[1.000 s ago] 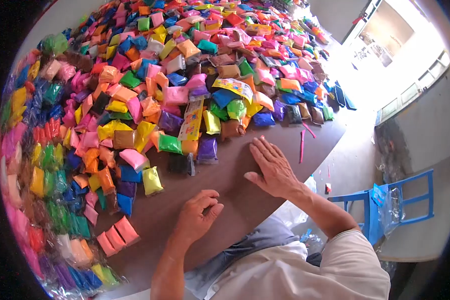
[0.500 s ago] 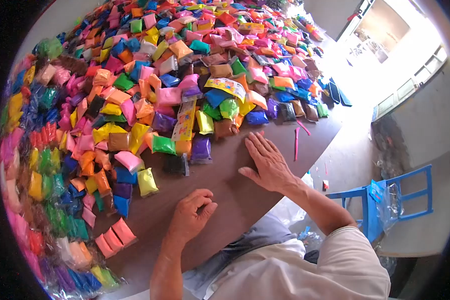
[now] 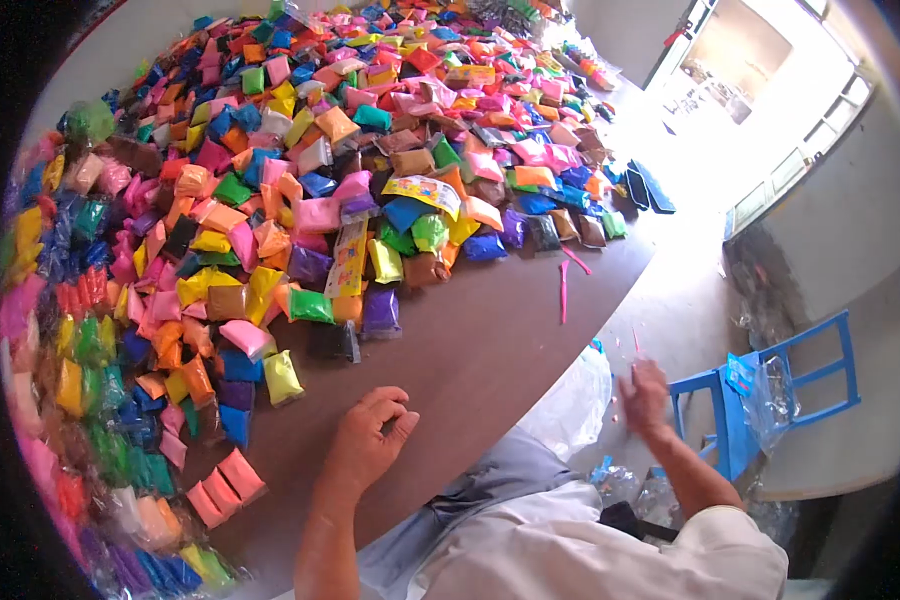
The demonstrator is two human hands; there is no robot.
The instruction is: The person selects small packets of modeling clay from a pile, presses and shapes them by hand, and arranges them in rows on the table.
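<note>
My left hand (image 3: pixel 372 437) rests at the table (image 3: pixel 440 385) edge nearest me, its fingers curled in a loose fist with nothing visible in them. Left of it stand three coral packets (image 3: pixel 227 487) in a row, and a yellow packet (image 3: pixel 283 378) lies beyond. Past the table's right edge, my right hand (image 3: pixel 646 397) hangs over the floor between a clear plastic bag (image 3: pixel 573 400) and a blue chair (image 3: pixel 735 425). Motion blurs its fingers, so whether it holds anything is unclear.
A large heap of coloured packets (image 3: pixel 315 215) covers the table's far and left sides. Printed cards (image 3: pixel 349 258) lie among them. Two pink sticks (image 3: pixel 564 290) lie near the right edge, with dark flat objects (image 3: pixel 650 187) farther back. A bright doorway (image 3: pixel 740 70) opens behind.
My right hand has left the tabletop and swung right and down, past the edge. My left hand stays curled in nearly the same place. The view has shifted slightly.
</note>
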